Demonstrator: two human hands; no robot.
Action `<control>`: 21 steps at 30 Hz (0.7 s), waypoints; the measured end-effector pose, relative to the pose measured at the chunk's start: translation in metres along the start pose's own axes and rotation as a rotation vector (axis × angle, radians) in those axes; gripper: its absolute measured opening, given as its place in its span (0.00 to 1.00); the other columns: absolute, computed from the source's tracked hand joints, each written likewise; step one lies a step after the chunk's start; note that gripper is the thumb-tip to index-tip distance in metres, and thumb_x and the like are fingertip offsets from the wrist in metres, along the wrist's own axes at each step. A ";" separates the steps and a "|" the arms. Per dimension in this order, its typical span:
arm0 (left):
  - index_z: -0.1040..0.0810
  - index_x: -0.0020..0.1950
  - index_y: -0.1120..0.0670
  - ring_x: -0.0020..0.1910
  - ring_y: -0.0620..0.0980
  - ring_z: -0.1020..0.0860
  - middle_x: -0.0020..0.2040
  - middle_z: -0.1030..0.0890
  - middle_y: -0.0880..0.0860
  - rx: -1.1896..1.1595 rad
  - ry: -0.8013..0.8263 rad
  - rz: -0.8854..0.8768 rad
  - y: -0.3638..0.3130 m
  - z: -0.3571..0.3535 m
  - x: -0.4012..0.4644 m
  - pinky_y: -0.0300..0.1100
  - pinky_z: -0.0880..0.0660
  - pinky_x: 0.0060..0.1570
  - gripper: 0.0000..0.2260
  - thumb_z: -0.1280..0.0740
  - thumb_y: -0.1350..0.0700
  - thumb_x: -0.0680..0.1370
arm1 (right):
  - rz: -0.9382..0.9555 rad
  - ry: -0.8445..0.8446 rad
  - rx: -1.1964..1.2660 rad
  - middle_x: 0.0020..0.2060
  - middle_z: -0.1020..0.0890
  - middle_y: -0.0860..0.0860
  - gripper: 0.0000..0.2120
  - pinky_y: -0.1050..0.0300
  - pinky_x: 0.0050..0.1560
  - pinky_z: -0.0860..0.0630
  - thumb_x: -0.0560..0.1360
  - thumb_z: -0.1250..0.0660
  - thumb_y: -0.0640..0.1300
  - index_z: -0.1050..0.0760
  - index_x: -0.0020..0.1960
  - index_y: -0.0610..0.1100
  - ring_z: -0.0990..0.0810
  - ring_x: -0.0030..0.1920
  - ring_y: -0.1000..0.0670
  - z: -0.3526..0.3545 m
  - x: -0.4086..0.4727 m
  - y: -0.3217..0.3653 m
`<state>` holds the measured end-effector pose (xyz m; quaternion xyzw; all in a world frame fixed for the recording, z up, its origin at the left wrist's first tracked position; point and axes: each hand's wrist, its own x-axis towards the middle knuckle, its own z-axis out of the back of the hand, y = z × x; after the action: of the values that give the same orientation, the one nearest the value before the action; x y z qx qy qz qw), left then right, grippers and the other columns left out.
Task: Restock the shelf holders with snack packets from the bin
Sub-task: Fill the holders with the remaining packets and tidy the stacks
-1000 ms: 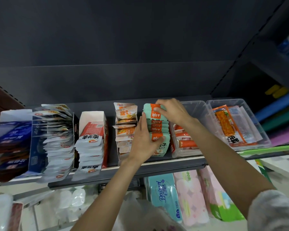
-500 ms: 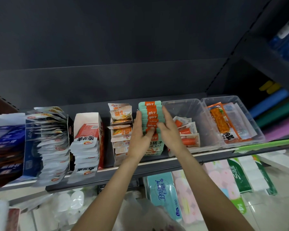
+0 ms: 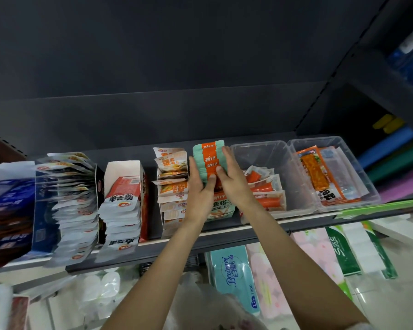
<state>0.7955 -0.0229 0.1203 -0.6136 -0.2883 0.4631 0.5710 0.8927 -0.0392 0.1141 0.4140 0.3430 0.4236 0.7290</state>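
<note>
A row of teal-and-orange snack packets (image 3: 209, 156) stands on edge in the middle of the dark shelf (image 3: 226, 235). My left hand (image 3: 198, 189) lies along the row's left side and my right hand (image 3: 232, 179) along its right side. The fingers of both hands are straight and press the row between them. Both thumbs rest on the packets' top edges. The front packets of the row are partly hidden behind my hands.
Left of the row stand beige packets (image 3: 172, 177), a red-and-white carton (image 3: 123, 186), silver packets (image 3: 74, 198) and a blue box (image 3: 10, 198). To the right are two clear bins (image 3: 260, 148) (image 3: 358, 167) holding orange packets. Tissue packs (image 3: 231, 270) lie on the level below.
My right hand came down from the back of the teal row to its right side. Both hands have slid further back along the row, squeezing it together.
</note>
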 end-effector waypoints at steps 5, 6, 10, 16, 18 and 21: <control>0.59 0.78 0.47 0.74 0.45 0.42 0.77 0.44 0.49 0.018 -0.002 -0.016 0.000 -0.002 0.003 0.46 0.41 0.73 0.31 0.42 0.53 0.82 | 0.039 0.006 0.092 0.76 0.42 0.52 0.24 0.50 0.73 0.38 0.82 0.46 0.44 0.47 0.76 0.52 0.41 0.74 0.53 0.008 -0.006 -0.002; 0.59 0.78 0.47 0.75 0.47 0.41 0.77 0.43 0.49 0.026 0.000 -0.012 0.001 -0.001 0.004 0.48 0.40 0.73 0.32 0.42 0.53 0.82 | 0.052 0.001 0.120 0.76 0.42 0.53 0.24 0.49 0.73 0.38 0.82 0.45 0.46 0.47 0.76 0.54 0.42 0.74 0.53 0.013 -0.008 -0.001; 0.57 0.78 0.44 0.73 0.47 0.38 0.76 0.39 0.49 0.017 0.019 -0.028 -0.003 0.006 -0.004 0.53 0.37 0.71 0.33 0.39 0.47 0.79 | 0.177 0.011 -0.020 0.76 0.45 0.55 0.29 0.70 0.69 0.43 0.78 0.37 0.47 0.45 0.75 0.53 0.47 0.75 0.58 0.050 -0.027 -0.002; 0.39 0.70 0.40 0.69 0.42 0.32 0.69 0.30 0.45 -0.002 0.052 -0.086 -0.005 0.020 -0.040 0.49 0.33 0.69 0.21 0.38 0.45 0.79 | 0.258 0.076 -0.604 0.77 0.51 0.52 0.41 0.52 0.73 0.55 0.71 0.30 0.56 0.50 0.76 0.53 0.59 0.76 0.52 0.058 -0.052 -0.021; 0.35 0.68 0.43 0.64 0.41 0.28 0.64 0.25 0.45 -0.019 0.057 -0.076 -0.002 0.017 -0.050 0.45 0.30 0.66 0.18 0.37 0.56 0.79 | 0.235 0.043 -0.660 0.77 0.50 0.50 0.39 0.49 0.74 0.54 0.72 0.31 0.56 0.45 0.76 0.50 0.59 0.76 0.50 0.055 -0.047 -0.021; 0.33 0.62 0.39 0.59 0.35 0.26 0.59 0.23 0.41 -0.020 0.057 -0.024 0.002 0.004 -0.055 0.34 0.28 0.59 0.21 0.36 0.63 0.78 | 0.215 0.057 -0.759 0.77 0.51 0.49 0.31 0.46 0.75 0.54 0.75 0.36 0.58 0.38 0.74 0.49 0.60 0.76 0.48 0.052 -0.037 -0.018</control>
<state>0.7697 -0.0698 0.1321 -0.6288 -0.2839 0.4356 0.5781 0.9279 -0.0942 0.1253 0.1368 0.1369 0.6056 0.7719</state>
